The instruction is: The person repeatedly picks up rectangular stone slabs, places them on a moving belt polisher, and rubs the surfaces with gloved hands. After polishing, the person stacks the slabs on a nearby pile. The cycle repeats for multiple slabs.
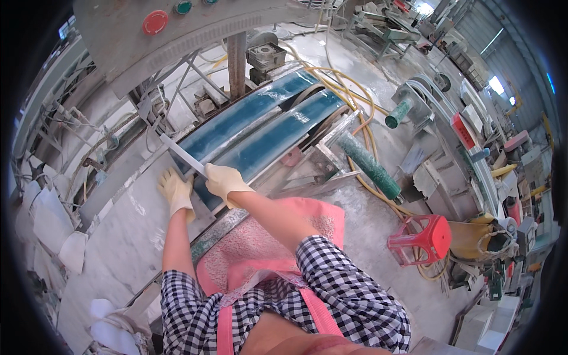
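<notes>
Gloved right hand (226,180) gripping a thin white strip (183,156) at the blue belts (260,127), gloved left hand (176,190) flat on the grey worktop (127,231), red stool (423,239) nearby

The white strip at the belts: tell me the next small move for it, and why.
Probably ease the white strip a little further along onto the blue belts. The right hand grips its near end, while the left hand lies flat on the machine bed beside it. The strip already points along the belts, its far end over the nearer belt's edge, so a short guided push looks most natural.
</notes>
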